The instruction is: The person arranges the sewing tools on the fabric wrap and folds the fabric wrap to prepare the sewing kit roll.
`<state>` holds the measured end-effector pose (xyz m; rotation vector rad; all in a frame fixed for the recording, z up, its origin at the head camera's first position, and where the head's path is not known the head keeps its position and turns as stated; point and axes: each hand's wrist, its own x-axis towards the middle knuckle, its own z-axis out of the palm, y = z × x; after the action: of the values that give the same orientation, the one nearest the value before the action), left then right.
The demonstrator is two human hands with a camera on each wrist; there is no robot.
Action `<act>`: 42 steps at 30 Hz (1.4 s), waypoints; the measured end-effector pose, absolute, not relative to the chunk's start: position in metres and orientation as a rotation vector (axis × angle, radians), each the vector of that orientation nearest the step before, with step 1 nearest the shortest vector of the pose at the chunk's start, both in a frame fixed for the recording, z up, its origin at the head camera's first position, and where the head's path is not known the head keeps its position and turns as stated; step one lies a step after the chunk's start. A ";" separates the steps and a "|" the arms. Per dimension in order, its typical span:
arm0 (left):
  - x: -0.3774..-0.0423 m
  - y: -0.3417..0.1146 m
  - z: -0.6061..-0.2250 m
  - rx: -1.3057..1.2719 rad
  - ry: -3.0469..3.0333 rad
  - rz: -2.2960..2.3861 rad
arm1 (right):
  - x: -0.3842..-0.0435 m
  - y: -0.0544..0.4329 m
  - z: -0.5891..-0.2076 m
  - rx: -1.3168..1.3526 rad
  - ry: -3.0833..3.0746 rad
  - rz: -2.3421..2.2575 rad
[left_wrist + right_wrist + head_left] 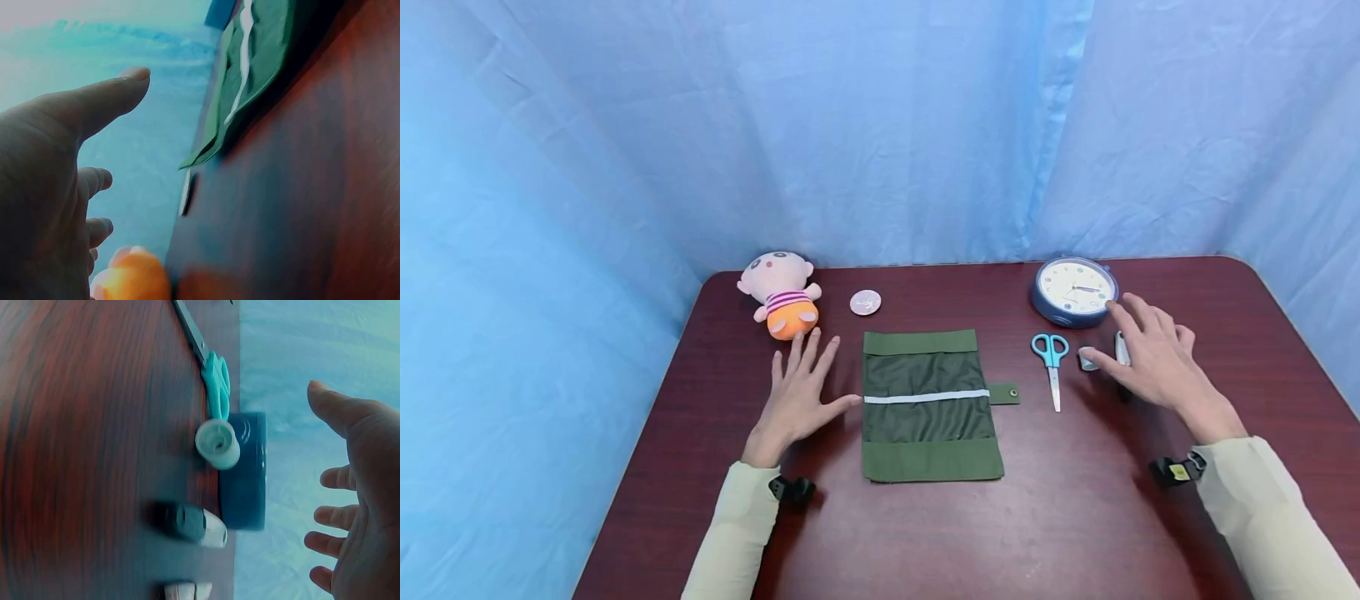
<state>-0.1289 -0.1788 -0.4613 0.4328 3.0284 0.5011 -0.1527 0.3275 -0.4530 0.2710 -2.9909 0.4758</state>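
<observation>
My left hand [797, 400] is spread with nothing in it, its fingertips by the feet of a plush doll [792, 315] and its thumb at the left edge of a green cloth pouch [931, 460]. The pouch lies unfolded, with a white band across it and a snap tab on its right. My right hand [1161, 367] hovers with fingers apart, holding nothing, over a small pale spool-like cylinder [217, 444]. Behind this spool, a dark and white object [190, 524] stands upright, partly hidden by the hand in the head view.
Scissors with light blue handles [1051, 354] lie left of the spool. A blue round clock [1075, 292] stands at the back right. A small pale disc [866, 302] lies beside the doll. Another small whitish object [186, 591] shows low in the right wrist view. Blue curtains [895, 133] hang behind the table.
</observation>
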 end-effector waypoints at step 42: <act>-0.123 -0.141 -0.497 0.477 2.771 0.540 | -0.181 0.278 -0.481 0.262 -3.237 0.296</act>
<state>-0.1227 -0.1407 -0.4971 0.4774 2.7714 0.5400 -0.1815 0.2782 -0.4815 0.2620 -3.2373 0.2955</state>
